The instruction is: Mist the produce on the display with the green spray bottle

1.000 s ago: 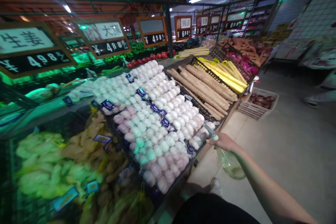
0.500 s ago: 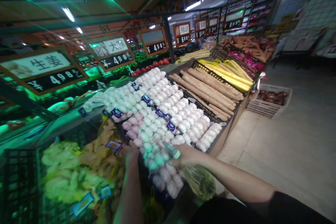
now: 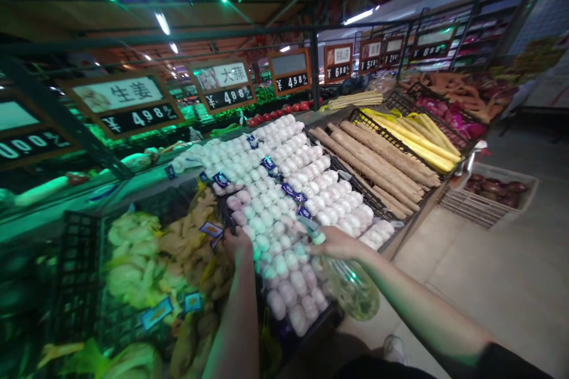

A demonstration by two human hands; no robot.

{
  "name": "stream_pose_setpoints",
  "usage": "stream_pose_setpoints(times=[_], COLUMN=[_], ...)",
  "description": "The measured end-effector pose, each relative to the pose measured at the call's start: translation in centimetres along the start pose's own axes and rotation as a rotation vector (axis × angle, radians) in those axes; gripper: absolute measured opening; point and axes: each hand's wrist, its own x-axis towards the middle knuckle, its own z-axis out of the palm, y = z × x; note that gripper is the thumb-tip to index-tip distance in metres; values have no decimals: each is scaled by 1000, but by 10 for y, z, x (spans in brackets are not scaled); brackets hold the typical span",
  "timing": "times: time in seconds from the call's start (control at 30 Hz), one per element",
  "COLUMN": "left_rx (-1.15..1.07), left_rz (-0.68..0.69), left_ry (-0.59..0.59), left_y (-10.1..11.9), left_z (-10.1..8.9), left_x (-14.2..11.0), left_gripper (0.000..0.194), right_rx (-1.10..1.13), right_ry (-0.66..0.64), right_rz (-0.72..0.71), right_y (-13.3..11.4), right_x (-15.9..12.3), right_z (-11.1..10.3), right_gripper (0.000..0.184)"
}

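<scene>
My left hand [image 3: 237, 243] rests with curled fingers at the left edge of the black garlic crate [image 3: 331, 315], beside ginger [image 3: 189, 243] and its blue tags. What those fingers grip, if anything, is hidden. Over the garlic [image 3: 291, 296], my right hand [image 3: 338, 244] is closed on a see-through greenish bag or bottle [image 3: 353, 290], which hangs below the palm at the crate's right side. A pale tube-like piece [image 3: 312, 230] with a round end sticks up past the thumb. Blur hides which kind of thing it is.
Long brown yams [image 3: 377, 154] and yellow-wrapped stalks [image 3: 413, 136] lie in crates beyond the garlic. Price signs [image 3: 226, 86] hang from a rail behind. At right, a white basket [image 3: 471, 210] stands on the floor. Netted pale produce [image 3: 133, 266] lies at left.
The view has swung left, so the stall appears farther right. Both hands keep about the same places over the garlic crate. The greenish see-through thing remains in my right hand.
</scene>
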Motion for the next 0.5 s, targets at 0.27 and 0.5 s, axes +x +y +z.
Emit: stream_pose_setpoints(times=[0.27,0.5], left_rx=[-61,-99], left_rz=[-91,-109], left_ry=[-57,-61], left_y=[9,12], left_z=[-13,-15], left_x=[-4,-8], left_gripper=[43,44], right_rx=[-91,-165], right_ry=[-50,316], right_rz=[-56,294], right_y=[-53,11], right_x=[40,41], right_z=[37,-62], right_gripper=[40,35])
